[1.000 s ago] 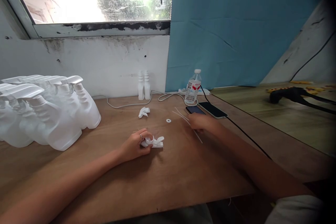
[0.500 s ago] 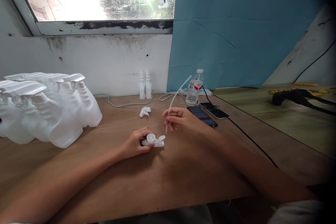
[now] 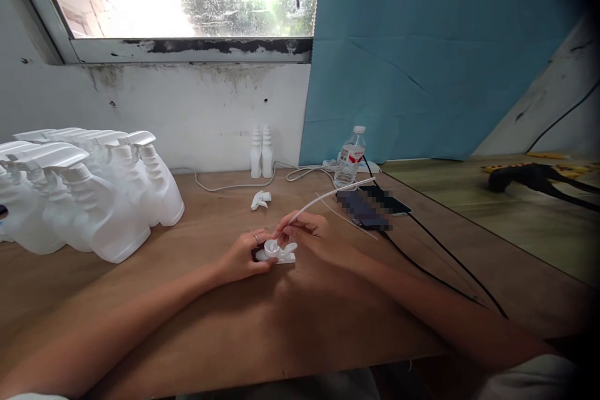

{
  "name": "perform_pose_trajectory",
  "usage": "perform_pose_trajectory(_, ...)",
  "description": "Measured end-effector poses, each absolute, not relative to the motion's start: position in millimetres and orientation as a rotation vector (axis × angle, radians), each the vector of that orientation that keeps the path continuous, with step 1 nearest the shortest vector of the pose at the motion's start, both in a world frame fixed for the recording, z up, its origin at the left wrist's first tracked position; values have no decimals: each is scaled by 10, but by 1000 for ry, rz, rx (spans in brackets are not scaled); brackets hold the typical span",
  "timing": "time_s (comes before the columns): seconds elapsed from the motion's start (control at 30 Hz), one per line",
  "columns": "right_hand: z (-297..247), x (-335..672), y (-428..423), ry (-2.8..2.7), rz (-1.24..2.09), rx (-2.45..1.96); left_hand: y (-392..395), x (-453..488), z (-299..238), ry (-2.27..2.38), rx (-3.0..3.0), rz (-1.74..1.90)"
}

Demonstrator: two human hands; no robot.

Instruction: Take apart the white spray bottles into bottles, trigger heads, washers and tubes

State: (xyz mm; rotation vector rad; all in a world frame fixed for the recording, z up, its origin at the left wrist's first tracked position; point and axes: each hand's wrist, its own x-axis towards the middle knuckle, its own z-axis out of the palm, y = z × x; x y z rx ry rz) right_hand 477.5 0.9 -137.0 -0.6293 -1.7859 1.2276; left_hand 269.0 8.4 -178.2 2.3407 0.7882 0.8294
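My left hand (image 3: 246,254), a ring on one finger, grips a white trigger spray head (image 3: 284,254) that lies on the wooden table with its round collar facing up. My right hand (image 3: 304,228) pinches a thin white plastic tube (image 3: 323,195) near one end, right at the collar. The tube curves up and away to the right; its lower tip is hidden by my fingers, so I cannot tell whether it is inside the collar. Behind my hands lies a second white spray head (image 3: 261,200), touched by neither hand.
White bottles with spray heads (image 3: 117,212) crowd the left side. Two small white bottles (image 3: 261,153) stand by the wall. At the right are a water bottle (image 3: 350,159), two phones (image 3: 396,201) with black cables, and another thin tube (image 3: 349,217) on the table.
My right hand has moved left and down with the tube, bringing its end to the spray head's collar. The tube now leans further right. My left hand stays on the spray head.
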Motion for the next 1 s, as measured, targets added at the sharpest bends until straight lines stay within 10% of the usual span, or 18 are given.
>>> perform_pose_trajectory(1.0, -1524, 4567, 78, -2151, 723, -685, 106, 2671, -1844, 763, 2248, 825)
